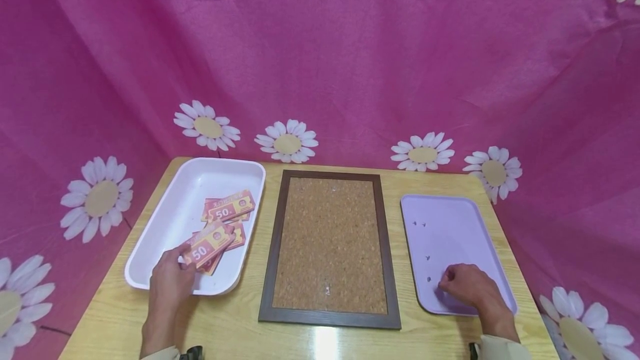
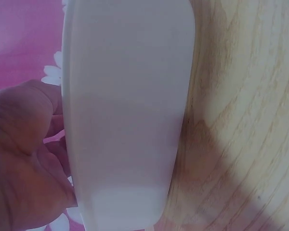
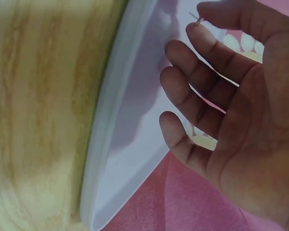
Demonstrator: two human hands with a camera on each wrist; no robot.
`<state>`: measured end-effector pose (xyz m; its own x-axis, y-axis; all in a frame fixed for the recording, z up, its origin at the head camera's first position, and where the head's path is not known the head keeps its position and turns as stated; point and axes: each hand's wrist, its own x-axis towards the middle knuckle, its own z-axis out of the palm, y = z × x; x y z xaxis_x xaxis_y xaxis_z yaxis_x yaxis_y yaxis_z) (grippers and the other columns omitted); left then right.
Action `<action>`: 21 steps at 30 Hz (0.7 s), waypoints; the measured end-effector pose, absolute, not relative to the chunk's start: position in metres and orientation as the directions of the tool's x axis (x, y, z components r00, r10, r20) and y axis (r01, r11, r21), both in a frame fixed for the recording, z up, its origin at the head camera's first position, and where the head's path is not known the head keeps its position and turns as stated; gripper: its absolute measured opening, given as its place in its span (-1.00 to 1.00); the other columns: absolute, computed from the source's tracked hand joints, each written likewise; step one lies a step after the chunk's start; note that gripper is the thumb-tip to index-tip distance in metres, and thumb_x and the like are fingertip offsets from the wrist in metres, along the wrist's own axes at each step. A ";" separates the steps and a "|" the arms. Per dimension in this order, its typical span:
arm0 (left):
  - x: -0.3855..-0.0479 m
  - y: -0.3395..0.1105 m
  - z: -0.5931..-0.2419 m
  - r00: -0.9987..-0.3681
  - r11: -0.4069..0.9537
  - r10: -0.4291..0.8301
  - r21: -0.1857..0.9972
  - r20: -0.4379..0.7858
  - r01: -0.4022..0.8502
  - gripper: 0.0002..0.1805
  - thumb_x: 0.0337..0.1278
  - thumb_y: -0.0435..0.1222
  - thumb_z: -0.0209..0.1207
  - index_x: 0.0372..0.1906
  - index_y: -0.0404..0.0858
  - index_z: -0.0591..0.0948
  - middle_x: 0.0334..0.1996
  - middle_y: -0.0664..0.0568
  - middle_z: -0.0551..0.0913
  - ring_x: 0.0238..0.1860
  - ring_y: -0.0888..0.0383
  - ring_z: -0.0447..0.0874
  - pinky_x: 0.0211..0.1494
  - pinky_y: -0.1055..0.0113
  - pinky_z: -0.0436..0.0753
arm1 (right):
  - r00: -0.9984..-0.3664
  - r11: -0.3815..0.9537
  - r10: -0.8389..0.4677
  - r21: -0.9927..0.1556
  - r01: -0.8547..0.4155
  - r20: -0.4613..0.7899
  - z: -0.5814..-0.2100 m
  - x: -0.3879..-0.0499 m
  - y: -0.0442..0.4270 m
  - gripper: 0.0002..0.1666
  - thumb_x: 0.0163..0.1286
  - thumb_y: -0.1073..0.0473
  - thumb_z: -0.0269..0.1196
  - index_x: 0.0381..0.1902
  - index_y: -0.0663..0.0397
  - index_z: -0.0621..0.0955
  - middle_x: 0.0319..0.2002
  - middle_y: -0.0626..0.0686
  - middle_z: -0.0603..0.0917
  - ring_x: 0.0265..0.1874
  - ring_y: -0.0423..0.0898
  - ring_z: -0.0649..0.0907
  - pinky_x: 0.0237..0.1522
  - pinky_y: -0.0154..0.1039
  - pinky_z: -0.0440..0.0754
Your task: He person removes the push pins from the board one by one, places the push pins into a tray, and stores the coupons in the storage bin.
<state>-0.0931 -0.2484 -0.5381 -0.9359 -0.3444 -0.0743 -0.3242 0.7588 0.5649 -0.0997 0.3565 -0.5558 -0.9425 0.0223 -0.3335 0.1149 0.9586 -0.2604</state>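
Observation:
In the head view, my left hand (image 1: 172, 276) reaches over the near rim of a white basin (image 1: 175, 215) and pinches the left end of a red and yellow paper coupon (image 1: 207, 244) printed "50". More such coupons (image 1: 230, 207) lie overlapping beneath and behind it. In the left wrist view the basin's outer wall (image 2: 125, 115) hides the fingertips. At the right, my right hand (image 1: 470, 285) hovers above the near part of a purple tray (image 1: 450, 221). Its thumb and index finger pinch a small pushpin (image 3: 198, 19), while the other fingers curve loosely.
Between basin and tray lies a cork board (image 1: 330, 238) in a dark brown frame, with a small shiny spot near its lower edge. Several tiny pins (image 1: 427, 258) are scattered on the tray's left side. A pink curtain (image 1: 340, 71) with daisies surrounds the wooden table (image 1: 230, 326).

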 end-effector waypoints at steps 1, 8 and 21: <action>-0.093 -0.249 -0.539 -0.936 0.762 -0.340 0.558 -0.089 -0.329 -0.43 0.14 -0.35 0.09 0.30 -0.37 0.40 0.07 -0.34 0.47 -0.12 -0.16 0.52 -0.12 0.03 0.45 | -0.942 0.958 0.028 -0.258 0.121 -0.336 -0.556 -0.099 0.356 -0.83 0.09 0.03 0.19 -0.62 -0.11 0.50 -0.55 -0.06 0.56 -0.52 -0.08 0.46 -0.49 -0.17 0.32; -0.093 -0.249 -0.540 -0.940 0.779 -0.308 0.528 -0.146 -0.337 -0.42 0.21 -0.32 0.06 0.35 -0.37 0.34 0.20 -0.38 0.38 0.03 -0.25 0.47 0.11 -0.19 0.39 | -0.936 0.957 0.058 -0.249 0.151 -0.348 -0.557 -0.097 0.356 -0.82 0.11 0.04 0.18 -0.61 -0.09 0.48 -0.53 -0.05 0.55 -0.50 -0.06 0.47 -0.49 -0.16 0.30; -0.090 -0.247 -0.538 -0.935 0.780 -0.321 0.518 -0.151 -0.352 -0.42 0.23 -0.25 0.02 0.34 -0.37 0.32 0.38 -0.40 0.14 0.33 -0.39 0.18 0.35 -0.20 0.21 | -0.929 0.947 0.081 -0.262 0.185 -0.362 -0.559 -0.094 0.361 -0.88 0.06 0.01 0.25 -0.49 -0.14 0.55 -0.44 -0.05 0.61 -0.44 -0.04 0.50 -0.45 -0.14 0.33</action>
<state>-0.0901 -0.2465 -0.5380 -0.9349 -0.3210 -0.1512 -0.3515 0.7796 0.5184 -0.0941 0.3611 -0.5595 -0.9288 0.0814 -0.3616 0.1851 0.9470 -0.2624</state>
